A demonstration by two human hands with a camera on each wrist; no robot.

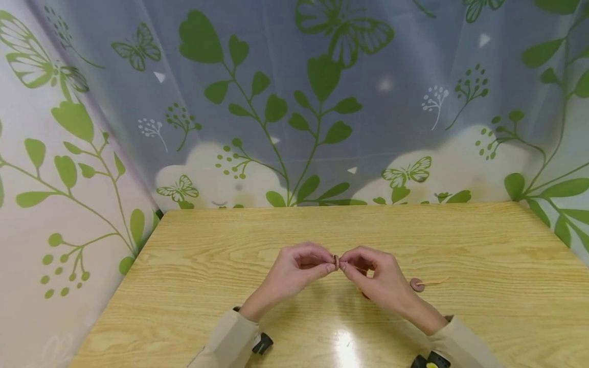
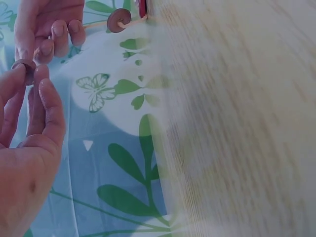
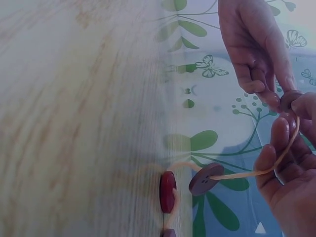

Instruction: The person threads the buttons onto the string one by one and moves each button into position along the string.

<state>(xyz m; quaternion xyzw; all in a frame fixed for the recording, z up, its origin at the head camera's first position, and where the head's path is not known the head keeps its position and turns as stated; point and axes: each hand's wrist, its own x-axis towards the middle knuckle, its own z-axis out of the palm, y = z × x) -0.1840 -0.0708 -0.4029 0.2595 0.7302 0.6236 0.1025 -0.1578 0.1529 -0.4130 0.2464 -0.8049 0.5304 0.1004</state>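
Over the middle of the table, my left hand [image 1: 294,271] pinches a small brown button [image 1: 336,262] between thumb and fingers, its edge turned up. Right beside it, my right hand [image 1: 381,278] pinches the orange cord [image 3: 242,175] at the button, fingertips almost meeting the left ones. In the right wrist view the cord runs across the right fingers to a hanging brown button [image 3: 206,179] with holes. Beyond that it reaches a red button [image 3: 168,192] and a partly cut-off button [image 3: 169,233]. Fingers hide where the cord meets the held button.
On the wooden table [image 1: 221,230], right of the right hand, lies a brownish button [image 1: 417,285] with a cord tail [image 1: 434,282]. A leaf-and-butterfly patterned curtain [image 1: 276,128] stands along the table's back edge and left side.
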